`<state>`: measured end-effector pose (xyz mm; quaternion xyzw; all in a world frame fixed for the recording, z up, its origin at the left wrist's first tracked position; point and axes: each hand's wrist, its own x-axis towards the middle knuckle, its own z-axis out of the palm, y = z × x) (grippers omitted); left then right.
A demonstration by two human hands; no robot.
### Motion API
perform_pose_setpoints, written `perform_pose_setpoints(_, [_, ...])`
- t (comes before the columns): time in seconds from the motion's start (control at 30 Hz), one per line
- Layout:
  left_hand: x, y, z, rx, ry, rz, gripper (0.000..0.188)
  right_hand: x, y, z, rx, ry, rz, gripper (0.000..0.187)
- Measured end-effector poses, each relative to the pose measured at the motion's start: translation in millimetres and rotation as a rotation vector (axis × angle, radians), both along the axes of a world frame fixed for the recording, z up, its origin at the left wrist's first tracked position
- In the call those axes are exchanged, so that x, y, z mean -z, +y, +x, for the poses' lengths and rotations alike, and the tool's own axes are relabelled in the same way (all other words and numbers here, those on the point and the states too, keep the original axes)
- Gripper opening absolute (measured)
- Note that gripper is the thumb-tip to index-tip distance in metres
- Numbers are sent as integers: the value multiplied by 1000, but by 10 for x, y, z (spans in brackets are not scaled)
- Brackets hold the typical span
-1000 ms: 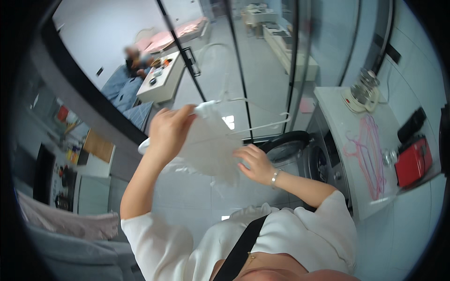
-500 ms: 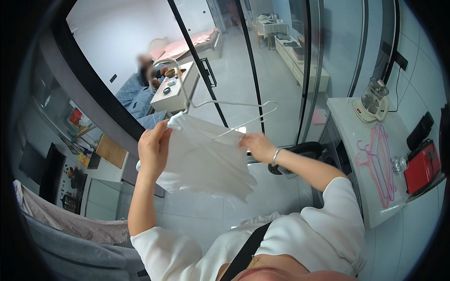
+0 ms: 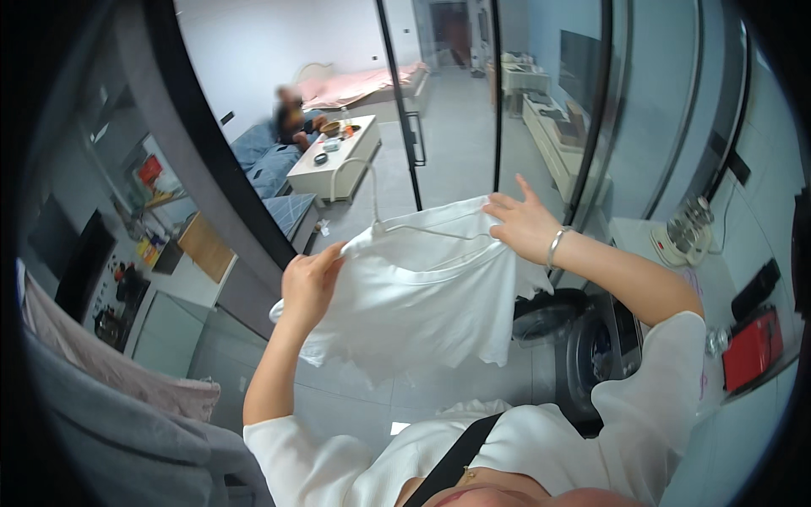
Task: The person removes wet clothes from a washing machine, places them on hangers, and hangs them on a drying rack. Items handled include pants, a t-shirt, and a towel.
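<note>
A white shirt [image 3: 414,317] hangs spread in front of me, its neck opening upward. My left hand [image 3: 309,286] is closed on the shirt's left shoulder, beside the neckline. At the right shoulder, my right hand [image 3: 530,226] pinches the fabric between thumb and fingers, with one finger raised. A white clothes hanger [image 3: 377,203] sits in the neck opening, its hook sticking up above the collar. One hanger arm runs to the right shoulder under my right hand; the other is mostly hidden by cloth.
Below right stands a washing machine [image 3: 591,355] with its round door open. A counter on the right holds a glass kettle [image 3: 683,237] and a red box [image 3: 752,345]. Black-framed glass doors [image 3: 414,144] stand ahead; beyond, a person [image 3: 296,118] sits by a white table [image 3: 355,156]. Towels [image 3: 127,414] hang at left.
The hanger's right arm, outside the shirt before, is now inside the neck opening. My right hand has moved right and up, stretching the shirt wide. The view has turned slightly left.
</note>
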<state>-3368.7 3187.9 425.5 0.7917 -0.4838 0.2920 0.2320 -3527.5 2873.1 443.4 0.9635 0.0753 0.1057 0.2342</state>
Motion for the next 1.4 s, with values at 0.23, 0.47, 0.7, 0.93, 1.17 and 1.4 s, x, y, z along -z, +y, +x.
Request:
perform_pose_setpoints(0.23, [118, 50, 143, 143, 234, -84, 18, -72, 515, 326, -106, -98, 108, 17])
perform_pose_setpoints(0.47, [253, 359, 490, 285, 233, -33, 19, 42, 654, 697, -199, 64, 653, 16])
perform_pose_setpoints(0.7, [332, 629, 850, 208, 248, -54, 16, 206, 1177, 956, -191, 246, 1374, 13])
perform_pose_setpoints(0.93, [415, 893, 1167, 238, 490, 13, 17, 431, 1454, 1153, -114, 326, 1581, 15])
perform_pose_setpoints(1.17, [683, 1147, 1748, 117, 690, -54, 23, 447, 1221, 1223, -83, 195, 1683, 16])
perform_pose_setpoints(1.4, [740, 790, 2310, -79, 658, -53, 9, 616, 665, 1646, -135, 257, 1749, 15])
